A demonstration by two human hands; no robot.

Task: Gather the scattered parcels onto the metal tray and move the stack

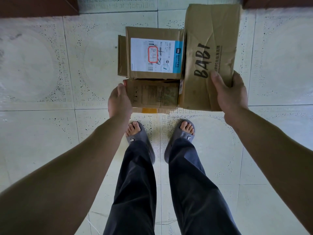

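Tiled floor [42, 78] fills the frame. At upper centre, at least four cardboard parcels [155, 53] sit clustered. Left hand [119, 99] grips the small front parcel [155, 94]; right hand [228, 94] grips the BABI parcel [211, 39], thumb on top.

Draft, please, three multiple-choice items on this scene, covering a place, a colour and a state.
1. The brown cardboard box with the white label lies: A. left of the long brown BABI-printed cardboard box; B. right of it; C. on top of it.
2. The open-toed slippers are: A. red; B. grey; C. white.
3. The right hand: A. hangs idle; B. grips the BABI-printed box's near corner; C. rests on a slipper.
Answers: A, it abuts that box's left side; B, both look grey; B, thumb on top, fingers round the edge.
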